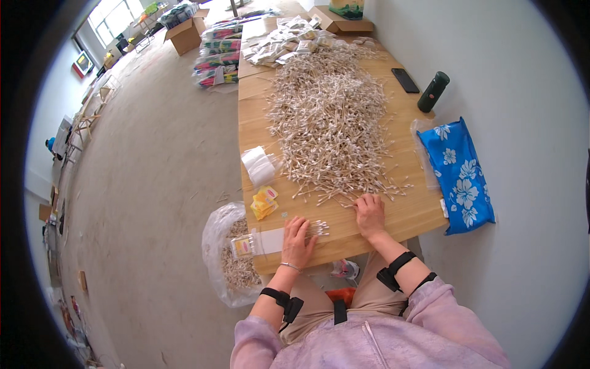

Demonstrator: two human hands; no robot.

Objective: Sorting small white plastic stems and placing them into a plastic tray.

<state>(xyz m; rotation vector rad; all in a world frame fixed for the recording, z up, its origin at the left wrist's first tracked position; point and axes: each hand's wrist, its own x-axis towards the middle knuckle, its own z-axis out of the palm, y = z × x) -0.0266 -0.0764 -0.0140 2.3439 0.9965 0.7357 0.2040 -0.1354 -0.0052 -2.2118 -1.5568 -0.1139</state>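
Observation:
A large heap of white-tipped cotton swabs (335,123) spreads over the wooden table. At its near edge, my right hand (370,216) has its fingers drawn together on a few swabs; the exact hold is partly hidden. My left hand (297,242) lies over a small bunch of cotton swabs (319,229), fingers closed around it, with the tips poking out to the right. Under and left of that hand runs a white strip (268,240). Beside it, a small clear packet of swabs with a yellow label (242,247) sits at the table's left edge.
Yellow cards (264,202) and a stack of clear bags (258,166) lie left of the heap. A swab-filled plastic sack (224,284) stands below. Rightward are a blue floral pack (462,184), a dark bottle (434,92) and a phone (405,80). Filled packets (286,40) lie far back.

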